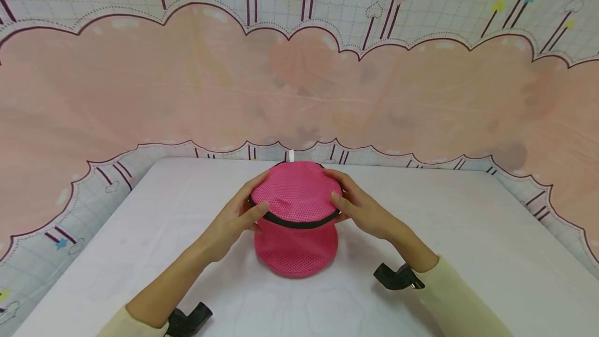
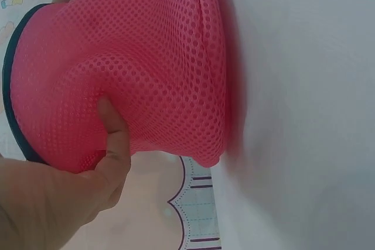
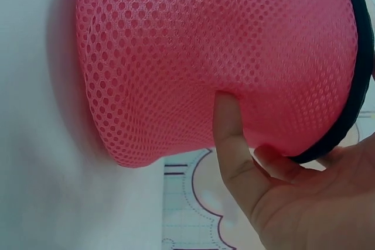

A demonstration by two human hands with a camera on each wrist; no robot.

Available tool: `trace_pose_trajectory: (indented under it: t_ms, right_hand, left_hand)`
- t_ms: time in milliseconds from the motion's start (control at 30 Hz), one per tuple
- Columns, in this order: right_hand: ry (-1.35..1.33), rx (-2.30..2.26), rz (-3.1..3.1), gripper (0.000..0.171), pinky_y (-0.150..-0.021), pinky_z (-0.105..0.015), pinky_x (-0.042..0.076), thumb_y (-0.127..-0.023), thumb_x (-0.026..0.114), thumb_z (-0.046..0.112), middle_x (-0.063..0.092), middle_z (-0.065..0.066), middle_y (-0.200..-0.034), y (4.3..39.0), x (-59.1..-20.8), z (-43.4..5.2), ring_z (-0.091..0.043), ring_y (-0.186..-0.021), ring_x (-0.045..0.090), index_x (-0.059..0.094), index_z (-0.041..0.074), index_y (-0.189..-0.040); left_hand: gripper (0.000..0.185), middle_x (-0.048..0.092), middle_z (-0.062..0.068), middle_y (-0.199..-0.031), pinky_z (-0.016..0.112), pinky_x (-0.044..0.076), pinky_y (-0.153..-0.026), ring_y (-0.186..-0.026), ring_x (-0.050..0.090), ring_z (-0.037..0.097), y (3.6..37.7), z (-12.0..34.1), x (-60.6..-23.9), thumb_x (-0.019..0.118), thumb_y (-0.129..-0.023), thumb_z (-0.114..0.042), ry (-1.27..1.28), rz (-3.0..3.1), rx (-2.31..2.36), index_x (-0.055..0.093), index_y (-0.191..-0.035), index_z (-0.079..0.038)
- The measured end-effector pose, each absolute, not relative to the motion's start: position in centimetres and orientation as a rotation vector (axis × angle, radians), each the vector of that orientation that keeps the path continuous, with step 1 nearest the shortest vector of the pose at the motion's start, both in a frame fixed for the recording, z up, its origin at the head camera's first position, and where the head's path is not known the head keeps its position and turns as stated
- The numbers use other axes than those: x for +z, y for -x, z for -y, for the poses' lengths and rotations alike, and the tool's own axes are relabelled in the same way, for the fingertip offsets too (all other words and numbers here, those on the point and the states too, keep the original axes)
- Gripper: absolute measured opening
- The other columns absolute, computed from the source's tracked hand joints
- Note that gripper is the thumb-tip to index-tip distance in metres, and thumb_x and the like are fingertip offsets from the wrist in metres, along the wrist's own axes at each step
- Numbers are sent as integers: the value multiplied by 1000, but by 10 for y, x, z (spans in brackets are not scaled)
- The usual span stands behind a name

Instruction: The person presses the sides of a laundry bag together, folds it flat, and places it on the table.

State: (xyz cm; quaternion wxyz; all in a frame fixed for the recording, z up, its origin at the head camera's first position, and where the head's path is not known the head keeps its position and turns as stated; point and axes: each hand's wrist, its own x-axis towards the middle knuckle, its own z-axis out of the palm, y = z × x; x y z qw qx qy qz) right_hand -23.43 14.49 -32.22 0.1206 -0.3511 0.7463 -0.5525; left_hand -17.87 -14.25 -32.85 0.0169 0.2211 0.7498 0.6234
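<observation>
A round pink mesh bag (image 1: 299, 191), probably a laundry bag, stands on the white table between my hands. Black trim (image 1: 303, 224) runs around its upper edge, and a small white tag (image 1: 291, 155) sticks up at the back. On one side my left hand (image 1: 230, 222) grips the bag, its thumb at the black trim. My right hand (image 1: 367, 211) holds the opposite side, thumb on top near the rim. In the left wrist view, a fingertip presses a dent into the mesh side (image 2: 140, 86). The right wrist view likewise has a finger (image 3: 229, 127) pushing into the mesh.
The white table (image 1: 140, 238) extends around the bag on all sides. Behind it hangs a patterned cloth (image 1: 187, 92) in peach and white. A black wrist camera (image 1: 189, 320) is on the left forearm, and another black camera (image 1: 398, 277) on the right.
</observation>
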Motion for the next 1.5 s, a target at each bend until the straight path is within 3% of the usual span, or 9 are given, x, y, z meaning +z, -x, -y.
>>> trace_pose_trajectory:
  t_ms: [333, 667, 967, 1233, 1500]
  right_hand:
    - [1025, -1596, -2183, 59, -80, -41, 54, -100, 50, 28, 33, -16, -142, 232, -326, -141, -34, -117, 46, 21, 17, -150]
    - [965, -1606, -2174, 60, -79, -42, 55, -99, 51, 28, 29, -11, -144, 229, -332, -137, -34, -117, 45, 19, 25, -150]
    - [935, -1581, -2210, 61, -82, -41, 53, -99, 51, 28, 26, -12, -147, 227, -339, -132, -35, -124, 39, 18, 25, -150]
    - [921, -1644, -2204, 56, -81, -41, 54, -99, 50, 27, 28, -9, -146, 227, -345, -129, -34, -121, 42, 24, 27, -149]
    - [884, -1804, -2113, 52, -92, -43, 48, -100, 47, 27, 26, -9, -149, 228, -351, -126, -35, -128, 36, 28, 20, -148]
  left_hand:
    - [71, 24, 8, -151, 42, 52, -77, -121, 38, 34, 176, 138, -331, 59, -92, -38, -642, -2341, 1914, 23, -152, -29]
    - [74, 18, 9, -152, 40, 54, -75, -122, 37, 35, 175, 134, -334, 61, -91, -35, -630, -2267, 1934, 20, -152, -29]
    - [73, 23, 15, -147, 39, 53, -81, -113, 48, 34, 175, 131, -340, 61, -92, -31, -596, -2170, 1997, 20, -152, -27]
    - [74, 22, 11, -148, 37, 52, -85, -123, 40, 34, 173, 127, -340, 65, -91, -27, -531, -2168, 2014, 22, -151, -32]
    - [74, 22, 10, -149, 38, 51, -88, -125, 40, 34, 173, 125, -342, 65, -91, -27, -530, -2175, 1985, 22, -151, -33]
